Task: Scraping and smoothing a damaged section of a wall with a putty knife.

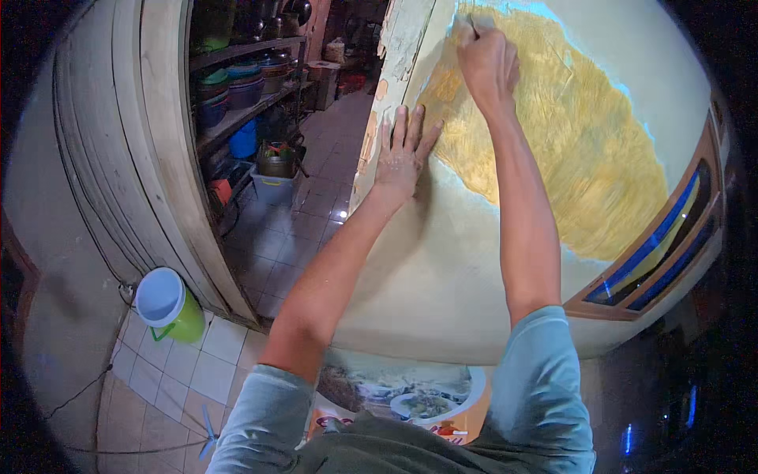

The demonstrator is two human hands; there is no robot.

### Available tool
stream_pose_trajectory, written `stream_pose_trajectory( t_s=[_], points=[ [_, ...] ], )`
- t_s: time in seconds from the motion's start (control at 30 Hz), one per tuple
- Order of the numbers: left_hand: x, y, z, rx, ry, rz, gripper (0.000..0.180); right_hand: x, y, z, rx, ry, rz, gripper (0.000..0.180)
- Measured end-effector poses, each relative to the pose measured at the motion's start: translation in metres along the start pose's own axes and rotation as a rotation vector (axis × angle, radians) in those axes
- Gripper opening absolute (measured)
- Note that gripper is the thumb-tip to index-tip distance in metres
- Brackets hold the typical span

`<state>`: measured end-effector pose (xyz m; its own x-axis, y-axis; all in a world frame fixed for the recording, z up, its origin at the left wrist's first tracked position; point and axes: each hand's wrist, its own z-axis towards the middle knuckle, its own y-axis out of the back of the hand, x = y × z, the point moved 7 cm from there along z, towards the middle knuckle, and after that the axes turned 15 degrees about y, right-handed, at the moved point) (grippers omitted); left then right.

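Pale wall (442, 268) — rough yellow patch (568, 134); left hand (401, 154) splayed flat, right hand (488, 59) gripping a tool (471, 22).

The wall (442, 268) fills the middle and right of the frame. The left hand (401, 154) lies flat on it, below and left of the right hand (488, 59). A bucket (167, 304) stands on the floor (181, 371) at lower left. Shelves (237, 87) sit at upper left.

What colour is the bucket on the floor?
Green, with a pale blue-white inside; the bucket shows in the head view.
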<state>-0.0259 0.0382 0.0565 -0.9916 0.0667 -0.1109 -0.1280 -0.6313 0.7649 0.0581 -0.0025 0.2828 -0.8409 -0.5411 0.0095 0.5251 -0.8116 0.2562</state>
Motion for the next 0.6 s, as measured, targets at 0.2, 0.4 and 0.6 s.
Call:
stream_pose_trajectory(
  t_s=[0.2, 0.4, 0.6],
  points=[
    [0.001, 0.008, 0.009, -0.022, -0.018, -0.056, 0.144, 0.000, -0.003, 0.039, -0.063, 0.095, -0.052, 0.045],
    [0.001, -0.004, 0.006, -0.177, -0.026, -0.018, 0.141, -0.020, -0.010, 0.021, -0.018, 0.007, -0.057, 0.045],
    [0.000, -0.001, 0.003, -0.311, -0.018, -0.045, 0.131, -0.030, -0.013, 0.015, -0.005, 0.049, -0.072, 0.045]
  ],
)
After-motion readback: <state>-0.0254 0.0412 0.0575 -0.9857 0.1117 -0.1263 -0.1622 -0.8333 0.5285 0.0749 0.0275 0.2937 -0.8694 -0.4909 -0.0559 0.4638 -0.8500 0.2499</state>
